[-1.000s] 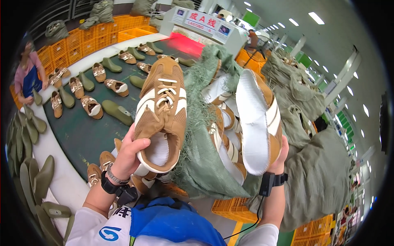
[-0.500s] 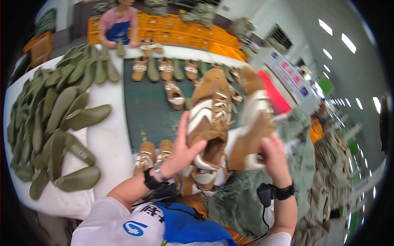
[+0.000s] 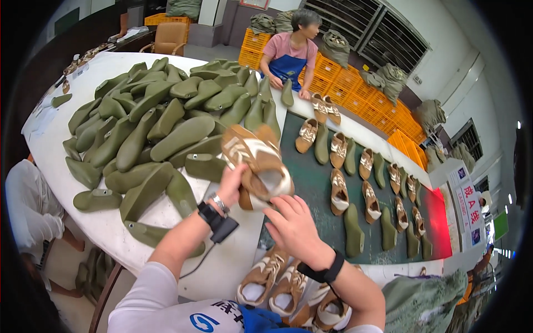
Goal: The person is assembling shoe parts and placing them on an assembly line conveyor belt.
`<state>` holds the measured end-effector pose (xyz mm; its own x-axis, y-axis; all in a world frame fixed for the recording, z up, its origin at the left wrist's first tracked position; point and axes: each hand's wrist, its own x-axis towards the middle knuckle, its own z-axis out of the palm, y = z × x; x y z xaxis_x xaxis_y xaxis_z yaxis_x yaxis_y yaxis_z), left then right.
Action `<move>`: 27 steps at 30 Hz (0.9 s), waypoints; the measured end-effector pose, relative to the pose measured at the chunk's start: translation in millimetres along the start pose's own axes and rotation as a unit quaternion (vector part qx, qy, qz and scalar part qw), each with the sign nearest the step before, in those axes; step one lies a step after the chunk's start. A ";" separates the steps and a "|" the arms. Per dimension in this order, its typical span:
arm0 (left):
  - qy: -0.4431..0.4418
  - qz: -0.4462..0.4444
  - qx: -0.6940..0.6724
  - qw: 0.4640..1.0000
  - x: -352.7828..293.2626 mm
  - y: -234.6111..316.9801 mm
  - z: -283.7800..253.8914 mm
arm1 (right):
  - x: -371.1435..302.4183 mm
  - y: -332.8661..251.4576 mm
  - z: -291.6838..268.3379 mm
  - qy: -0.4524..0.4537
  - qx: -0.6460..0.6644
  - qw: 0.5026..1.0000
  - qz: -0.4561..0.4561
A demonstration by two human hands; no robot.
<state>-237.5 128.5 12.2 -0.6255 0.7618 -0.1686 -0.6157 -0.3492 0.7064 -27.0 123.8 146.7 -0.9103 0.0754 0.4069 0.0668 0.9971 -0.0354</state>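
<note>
A pair of brown suede sneakers with white stripes [image 3: 258,158] is held up over the table, one shoe overlapping the other and slightly blurred. My left hand [image 3: 230,187] is closed round their side near the heel. Beside the heel end, my right hand [image 3: 295,226] has its fingers stretched and apart, gripping nothing; whether the fingertips touch the shoe I cannot tell. Below my right forearm stand several more brown-and-white sneakers [image 3: 264,277]. Left of the held pair lies a big heap of olive-green shoe lasts [image 3: 183,136].
Rows of sneakers [image 3: 339,191] and green lasts [image 3: 353,230] lie on a dark green mat [image 3: 311,177] set in the white table [image 3: 50,125]. Across it sits a person in a blue apron [image 3: 288,55], before orange crates [image 3: 355,89]. Grey-green cloth [image 3: 425,299] lies at right.
The view has swung left. The two shoes, earlier apart with one in each hand, are now together in my left hand over the lasts' side. My right hand has let go of its shoe.
</note>
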 end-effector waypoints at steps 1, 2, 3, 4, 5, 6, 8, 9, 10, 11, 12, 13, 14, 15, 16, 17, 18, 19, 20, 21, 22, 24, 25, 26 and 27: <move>0.018 0.021 -0.006 1.000 30.2 17.9 3.1 | -4.2 12.2 -1.1 0.013 0.028 0.999 0.028; 0.022 0.045 0.010 0.999 65.9 34.5 1.3 | -11.5 21.6 -3.3 0.026 0.055 0.997 0.057; 0.033 0.078 0.001 0.996 103.5 50.0 -4.8 | -23.3 29.4 -1.2 0.003 0.083 0.991 0.102; 0.054 0.124 0.025 0.991 147.4 63.4 -22.5 | -35.9 35.3 -0.1 -0.017 0.109 0.983 0.145; 0.044 0.116 0.033 0.992 181.3 75.1 -28.8 | -51.2 44.1 -1.3 -0.036 0.101 0.980 0.170; 0.038 0.138 0.022 0.989 205.8 83.0 -25.9 | -68.0 52.1 -3.6 -0.053 0.090 0.974 0.200; 0.242 0.195 0.251 0.917 259.8 84.7 -58.8 | -98.0 58.5 -5.6 -0.069 0.099 0.954 0.275; 0.269 0.216 0.399 0.849 265.5 75.3 -57.0 | -115.1 61.5 -7.2 -0.066 0.094 0.950 0.291; 0.292 0.239 0.535 0.756 261.3 71.7 -55.9 | -129.2 63.3 -8.6 -0.067 0.091 0.937 0.329; 0.256 0.232 0.614 0.709 256.2 69.2 -53.8 | -139.5 64.7 -10.2 -0.068 0.088 0.924 0.366; 0.225 0.224 0.689 0.652 247.3 71.7 -56.4 | -142.6 63.3 -14.6 -0.068 0.091 0.922 0.369; 0.209 0.243 0.707 0.630 242.9 71.7 -58.8 | -143.9 59.9 -20.4 -0.069 0.106 0.906 0.403; 0.209 0.242 0.711 0.627 240.9 69.2 -63.6 | -148.0 56.6 -25.4 -0.069 0.121 0.889 0.435; 0.158 0.295 0.705 0.625 239.0 71.6 -70.5 | -161.1 55.9 -24.6 -0.036 0.102 0.908 0.405; 0.107 0.344 0.699 0.618 234.0 75.4 -75.4 | -162.7 52.2 -29.8 -0.035 0.109 0.909 0.401; 0.054 0.373 0.698 0.609 224.6 73.9 -80.5 | -162.4 44.1 -38.5 -0.031 0.109 0.897 0.426; -0.025 0.300 0.726 0.619 204.2 69.5 -60.9 | -168.6 37.1 -48.9 -0.023 0.099 0.880 0.464; -0.113 0.250 0.750 0.602 182.2 69.2 -49.0 | -179.4 30.3 -55.6 0.008 0.095 0.884 0.458; -0.157 0.259 0.779 0.549 167.4 64.5 -59.4 | -186.8 24.0 -62.5 0.014 0.099 0.882 0.460; -0.219 0.205 0.820 0.488 154.7 62.5 -63.8 | -194.4 15.6 -69.9 0.015 0.082 0.883 0.462; -0.242 0.110 0.855 0.446 138.4 58.4 -71.1 | -199.9 0.0 -77.4 0.016 0.066 0.881 0.468; -0.259 0.066 0.903 0.335 117.1 57.0 -81.5 | -209.7 -26.5 -92.1 0.037 0.036 0.876 0.480; -0.243 0.081 0.912 0.322 122.7 58.6 -109.4 | -209.1 -38.0 -96.9 0.046 0.045 0.876 0.478; -0.228 0.095 0.913 0.324 130.5 59.7 -133.4 | -209.7 -50.3 -101.0 0.057 0.052 0.874 0.480; -0.219 0.087 0.920 0.315 128.7 59.9 -126.9 | -217.5 -61.4 -104.9 0.064 0.049 0.868 0.491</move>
<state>-415.7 136.4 -54.4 -0.1996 0.9612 -0.1902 0.9798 0.1935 -0.0506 209.7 46.7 156.1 -0.3809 0.8941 0.2357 0.7435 0.4477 -0.4968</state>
